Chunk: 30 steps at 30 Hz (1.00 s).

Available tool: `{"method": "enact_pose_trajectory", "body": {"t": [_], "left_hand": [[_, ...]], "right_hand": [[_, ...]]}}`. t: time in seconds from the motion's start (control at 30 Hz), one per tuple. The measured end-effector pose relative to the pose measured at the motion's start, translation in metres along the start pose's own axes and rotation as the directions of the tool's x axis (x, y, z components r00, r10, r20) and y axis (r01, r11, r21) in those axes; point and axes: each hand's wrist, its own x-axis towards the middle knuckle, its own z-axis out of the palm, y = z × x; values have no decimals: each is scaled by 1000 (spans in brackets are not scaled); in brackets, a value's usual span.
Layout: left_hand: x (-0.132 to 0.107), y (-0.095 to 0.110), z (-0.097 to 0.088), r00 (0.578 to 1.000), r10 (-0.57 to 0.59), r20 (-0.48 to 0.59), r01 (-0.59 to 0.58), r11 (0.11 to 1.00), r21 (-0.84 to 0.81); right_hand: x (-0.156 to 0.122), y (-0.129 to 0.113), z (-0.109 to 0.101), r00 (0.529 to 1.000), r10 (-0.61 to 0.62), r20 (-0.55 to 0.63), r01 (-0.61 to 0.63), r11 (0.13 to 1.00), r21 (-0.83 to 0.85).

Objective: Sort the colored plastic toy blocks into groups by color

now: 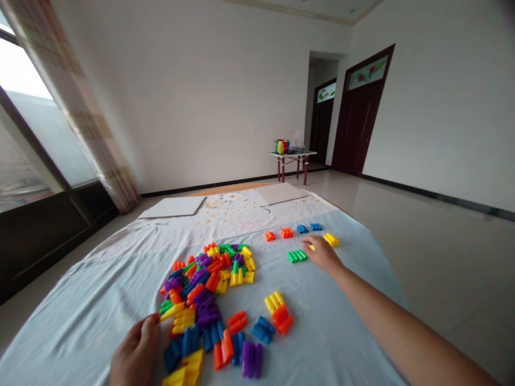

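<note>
The right hand (322, 253) lies with fingers loosely bent between a green block (296, 255) and a yellow block (332, 239); I cannot tell if it grips anything. The left hand (134, 354), half curled, touches the pile (209, 289) of ridged plastic blocks, grip unclear. Wrinkled sheet (341, 332) lies bare around them, with its edge near on the right.

Lit brightly and softly by daylight from the window (28, 118) far left of the left hand (134, 351). Faintly shadowed. Bent by wide-angle distortion toward the edges; slightly blurred around the right hand (322, 253) and beyond.
</note>
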Motion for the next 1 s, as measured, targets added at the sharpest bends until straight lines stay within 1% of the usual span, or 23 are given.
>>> {"method": "enact_pose_trajectory", "body": {"t": [0.07,0.1,0.13,0.17,0.23,0.3,0.33,0.43,0.53,0.57,0.6,0.63,0.7,0.73,0.77,0.8,0.83,0.9,0.93,0.97,1.0], "left_hand": [[-1,4,-1,996,-77,47,79,997,-27],[-1,4,-1,993,-103,61,106,994,-37],[-1,3,-1,991,-116,62,119,992,-39],[-1,3,0,990,-125,64,128,991,-39],[0,1,0,988,-138,63,141,989,-39],[-1,1,0,989,-135,59,138,990,-42],[-1,2,0,989,-132,59,135,990,-43],[-3,6,-1,991,-123,55,126,991,-49],[-5,8,-1,992,-116,55,120,991,-67],[-5,9,-1,992,-113,56,117,990,-73],[-6,9,-1,992,-110,57,114,991,-75],[-6,9,-1,993,-106,56,110,991,-77],[-6,7,-1,994,-95,47,98,992,-80],[-6,7,-1,995,-90,44,93,992,-84],[-5,6,-1,995,-87,43,91,992,-88],[-5,5,-1,995,-87,47,90,992,-90],[-5,5,-1,995,-87,52,92,992,-89],[-5,4,-1,994,-90,62,95,992,-80],[-5,4,0,994,-91,63,95,993,-74],[-4,3,0,994,-90,62,94,993,-68],[-4,3,0,994,-91,59,94,993,-64]], "right_hand": [[-11,-32,13,986,-128,102,119,989,92],[-16,-46,18,968,-185,171,160,976,149],[-21,-59,22,940,-226,256,175,962,208],[-26,-69,24,906,-251,342,169,953,251],[-32,-83,25,828,-259,497,123,949,289],[-37,-90,23,777,-244,580,88,955,284],[-39,-91,23,763,-244,598,83,955,284],[-43,-92,26,749,-242,617,44,947,318],[-45,-92,33,739,-233,633,-49,917,395],[-45,-93,35,747,-235,623,-74,901,428],[-44,-94,37,769,-241,592,-81,882,463],[-44,-95,38,804,-246,541,-72,863,500],[-44,-98,40,891,-242,384,-21,823,567],[-45,-100,40,921,-242,305,16,807,591],[-46,-101,40,934,-255,249,55,794,605],[-46,-101,40,931,-285,227,91,785,612],[-47,-100,39,915,-329,234,122,778,617],[-49,-98,38,866,-411,284,162,769,618],[-49,-96,37,852,-427,303,167,770,615],[-50,-94,37,850,-425,311,164,775,611],[-50,-93,38,858,-409,310,156,783,602]]}}
